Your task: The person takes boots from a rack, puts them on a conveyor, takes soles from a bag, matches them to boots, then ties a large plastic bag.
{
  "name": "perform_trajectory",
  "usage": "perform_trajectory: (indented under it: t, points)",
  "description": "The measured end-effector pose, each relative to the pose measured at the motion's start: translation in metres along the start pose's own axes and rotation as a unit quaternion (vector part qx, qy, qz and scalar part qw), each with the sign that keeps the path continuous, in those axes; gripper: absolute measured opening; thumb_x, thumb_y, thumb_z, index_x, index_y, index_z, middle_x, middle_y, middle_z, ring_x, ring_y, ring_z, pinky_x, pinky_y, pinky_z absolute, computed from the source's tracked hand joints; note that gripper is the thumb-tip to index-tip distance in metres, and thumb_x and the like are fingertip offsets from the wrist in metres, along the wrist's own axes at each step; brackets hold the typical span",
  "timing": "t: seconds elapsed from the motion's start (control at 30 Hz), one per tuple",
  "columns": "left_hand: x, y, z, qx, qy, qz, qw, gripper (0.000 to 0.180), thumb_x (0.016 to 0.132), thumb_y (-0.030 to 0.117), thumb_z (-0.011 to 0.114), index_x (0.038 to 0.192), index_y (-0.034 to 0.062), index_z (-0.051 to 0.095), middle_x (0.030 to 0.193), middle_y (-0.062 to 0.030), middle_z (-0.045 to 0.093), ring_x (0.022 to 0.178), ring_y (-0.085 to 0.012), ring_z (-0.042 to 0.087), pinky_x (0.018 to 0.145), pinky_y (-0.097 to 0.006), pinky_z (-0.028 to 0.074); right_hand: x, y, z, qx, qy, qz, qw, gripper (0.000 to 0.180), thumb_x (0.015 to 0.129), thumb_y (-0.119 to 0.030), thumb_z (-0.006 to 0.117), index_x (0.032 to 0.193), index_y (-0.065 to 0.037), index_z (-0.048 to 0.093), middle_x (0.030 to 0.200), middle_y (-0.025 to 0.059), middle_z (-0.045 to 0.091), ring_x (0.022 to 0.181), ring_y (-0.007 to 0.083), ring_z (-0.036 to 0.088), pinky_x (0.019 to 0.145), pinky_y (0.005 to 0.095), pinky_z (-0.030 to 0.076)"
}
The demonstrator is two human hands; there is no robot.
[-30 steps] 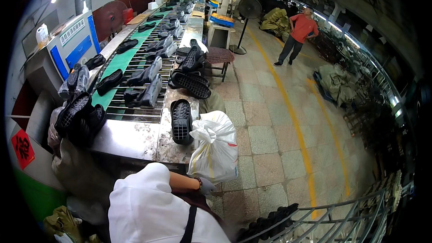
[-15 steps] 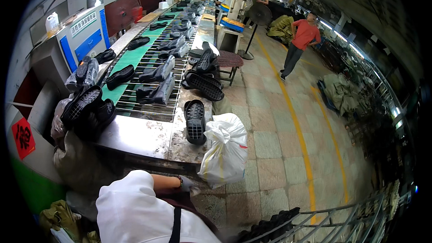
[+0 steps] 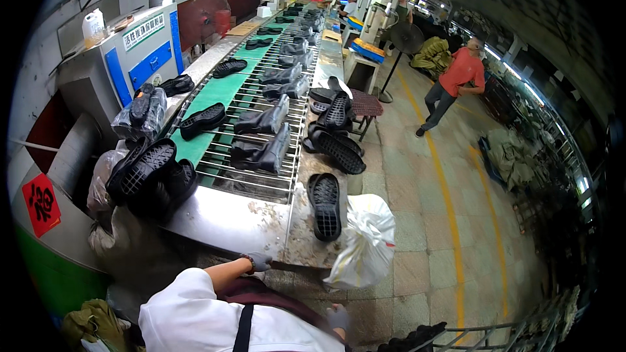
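Observation:
My left hand (image 3: 259,261), in a grey glove with a bracelet at the wrist, is just off the near edge of the metal worktable (image 3: 228,220). Its fingers look loosely extended, and nothing shows in it. Lower down is my right hand (image 3: 338,319), also grey-gloved and held low by my body; blur hides how its fingers lie. A black shoe sole (image 3: 325,206) rests on the table corner, beside a white plastic sack (image 3: 365,241). More black soles (image 3: 336,148) are piled behind it. Grey-black boots (image 3: 262,150) lie on the wire-rod conveyor (image 3: 215,173).
Black soles (image 3: 147,168) are heaped at the table's left, below a grey-and-blue machine (image 3: 145,52). On the right, a person in a red shirt (image 3: 462,72) is on the tiled floor near a standing fan (image 3: 405,38). A metal rack (image 3: 495,332) stands at lower right.
The view has shifted, so the table and sack appear farther right and lower. My right hand has come into view, and my left hand sits closer to the table edge. The red-shirted person's stance differs.

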State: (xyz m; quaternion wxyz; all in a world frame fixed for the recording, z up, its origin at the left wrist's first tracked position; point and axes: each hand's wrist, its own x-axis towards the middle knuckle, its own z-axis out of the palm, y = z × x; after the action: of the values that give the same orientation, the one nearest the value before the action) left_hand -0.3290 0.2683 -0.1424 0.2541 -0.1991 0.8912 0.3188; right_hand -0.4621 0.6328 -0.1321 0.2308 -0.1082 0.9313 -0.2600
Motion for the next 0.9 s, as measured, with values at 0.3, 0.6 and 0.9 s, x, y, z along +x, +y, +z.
perform_trajectory:
  t: [0.3, 0.6, 0.9]
  points:
    - [-0.030, -0.127, -0.061, -0.116, 0.111, -0.199, 0.967, 0.036, 0.080, 0.029, 0.049, 0.108, 0.0102, 0.062, 0.108, -0.0174, 0.063, 0.102, -0.0342, 0.059, 0.087, -0.042, 0.046, 0.051, -0.133, 0.068, -0.012, -0.089, -0.125, 0.988, 0.036, 0.076, -0.028, 0.066, 0.105, -0.008, 0.063, 0.102, 0.0162, 0.065, 0.096, 0.0303, 0.062, 0.083, 0.0367, 0.048]
    - [-0.033, -0.182, -0.066, -0.176, 0.056, -0.297, 0.937, 0.034, 0.078, 0.032, 0.053, 0.095, 0.0076, 0.069, 0.098, -0.0166, 0.066, 0.092, -0.0309, 0.065, 0.080, -0.041, 0.050, 0.074, -0.198, 0.087, -0.006, -0.142, -0.116, 0.983, 0.036, 0.078, -0.028, 0.064, 0.106, -0.007, 0.063, 0.100, 0.0160, 0.066, 0.094, 0.0288, 0.063, 0.081, 0.0358, 0.048]
    - [-0.021, -0.181, -0.075, -0.110, -0.061, -0.298, 0.946, 0.049, 0.070, 0.049, 0.067, 0.099, 0.0093, 0.069, 0.103, -0.0140, 0.066, 0.095, -0.0280, 0.065, 0.078, -0.040, 0.050, 0.110, -0.235, 0.102, -0.037, -0.251, -0.162, 0.954, 0.036, 0.079, -0.033, 0.063, 0.106, -0.008, 0.062, 0.095, 0.0137, 0.067, 0.088, 0.0280, 0.064, 0.078, 0.0360, 0.048]
